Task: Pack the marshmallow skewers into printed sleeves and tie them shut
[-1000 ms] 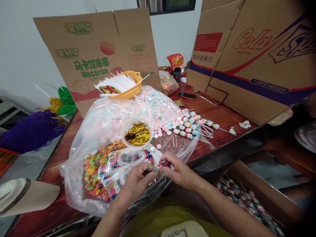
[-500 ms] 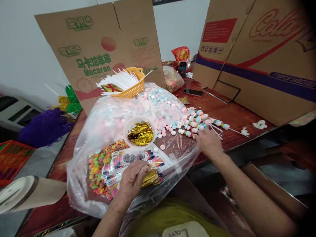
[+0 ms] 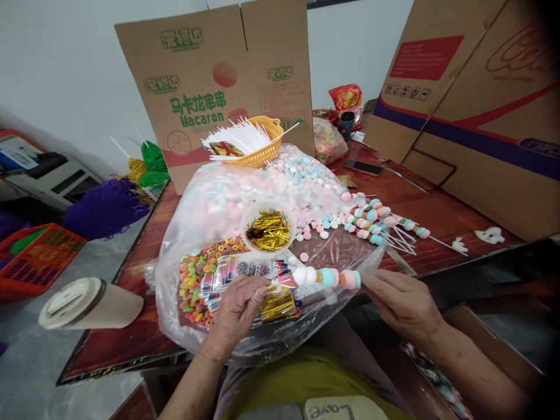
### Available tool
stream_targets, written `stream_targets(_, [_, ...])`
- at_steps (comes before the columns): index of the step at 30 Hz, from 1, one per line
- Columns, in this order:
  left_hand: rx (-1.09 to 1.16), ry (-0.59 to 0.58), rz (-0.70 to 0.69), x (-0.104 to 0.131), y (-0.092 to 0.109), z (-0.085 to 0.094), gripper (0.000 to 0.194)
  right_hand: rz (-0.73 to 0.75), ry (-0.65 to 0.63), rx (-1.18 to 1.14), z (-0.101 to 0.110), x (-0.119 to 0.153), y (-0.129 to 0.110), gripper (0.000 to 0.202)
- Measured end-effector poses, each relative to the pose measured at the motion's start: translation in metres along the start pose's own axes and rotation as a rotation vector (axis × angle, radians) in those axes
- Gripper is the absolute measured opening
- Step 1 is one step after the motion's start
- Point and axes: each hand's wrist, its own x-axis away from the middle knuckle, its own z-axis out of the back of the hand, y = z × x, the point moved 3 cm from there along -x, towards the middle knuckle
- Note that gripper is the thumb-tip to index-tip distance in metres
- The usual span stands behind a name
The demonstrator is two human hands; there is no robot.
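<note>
My right hand (image 3: 402, 300), fingers closed, grips the end of a candy skewer (image 3: 330, 277) of white, pink and blue marshmallows with ring candies between. The skewer is held level, pointing left toward my left hand (image 3: 240, 306). That hand is pinched at the edge of a clear printed bag (image 3: 286, 281), the skewer's white end close beside it. Under and around my left hand lie a stack of printed clear bags (image 3: 236, 269), a gold bundle (image 3: 277, 304) and colourful ring candies (image 3: 196, 277). Behind them stands a round tub (image 3: 246, 217) of gold twist ties (image 3: 269, 230).
Finished skewers (image 3: 371, 219) lie at the right beside loose marshmallows (image 3: 321, 224) on plastic sheeting. A yellow basket (image 3: 258, 156) of white sticks stands behind. Cardboard boxes (image 3: 262, 52) rise at the back, a lidded cup (image 3: 105, 303) stands left, and a phone (image 3: 364, 167) lies farther back.
My right hand has come away from the skewer pile with one skewer, moving nearer and toward my left hand. My left hand stays pinched over the bags. The view has swung left.
</note>
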Motion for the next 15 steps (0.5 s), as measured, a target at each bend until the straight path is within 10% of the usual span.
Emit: stream_targets(15, [0.136,-0.177,0.294,0.0027,0.0011,0.0003,0.039,0.153,-0.041,0.217,0.0069,-0.0033,-0.015,0.023])
